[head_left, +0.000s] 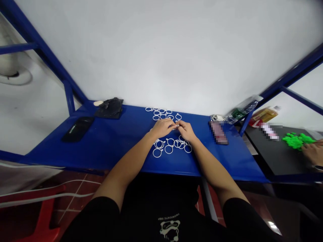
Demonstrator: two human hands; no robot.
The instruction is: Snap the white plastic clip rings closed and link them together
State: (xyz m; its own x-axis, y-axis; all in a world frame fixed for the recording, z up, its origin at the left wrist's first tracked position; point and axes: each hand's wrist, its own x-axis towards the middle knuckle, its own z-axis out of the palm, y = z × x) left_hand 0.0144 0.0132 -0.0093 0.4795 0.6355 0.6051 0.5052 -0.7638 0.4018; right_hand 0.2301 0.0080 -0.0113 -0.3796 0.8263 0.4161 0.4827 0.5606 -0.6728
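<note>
My left hand (pixel 163 127) and my right hand (pixel 186 130) meet over the middle of the blue table (pixel 113 144), fingers pinched together on a small white ring (pixel 176 126) held between them. Several white rings (pixel 161 113) lie in a group just beyond my hands, near the wall. Another group of white rings (pixel 168 146) lies on the table just under and in front of my wrists.
A black phone (pixel 78 128) and a dark pouch (pixel 109 108) lie at the left. At the right are a blurred flat object (pixel 218 132), a coiled white cable (pixel 217 117) and bottles (pixel 242 111). Another person's hand (pixel 313 153) touches green parts (pixel 296 140) on a black table.
</note>
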